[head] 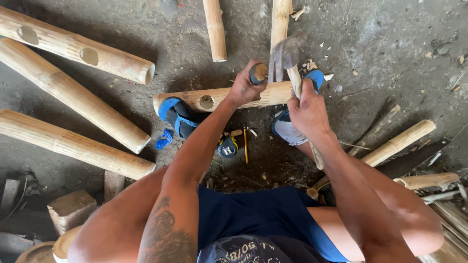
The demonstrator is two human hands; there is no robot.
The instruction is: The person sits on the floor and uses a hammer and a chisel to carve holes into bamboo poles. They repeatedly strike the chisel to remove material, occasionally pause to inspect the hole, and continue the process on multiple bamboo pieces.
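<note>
My left hand is closed around a chisel with a dark handle, set upright on a short pale log that lies across in front of me. The log has a round hole near its left end. My right hand grips the wooden handle of a claw hammer. Its metal head is blurred just right of the chisel's top. My feet in blue sandals press on the log at either side.
Three long peeled logs lie at the left, one with holes. Two poles lie at the top, more poles at the right. A tape measure, a pencil and chips lie between my feet. Wood blocks sit bottom left.
</note>
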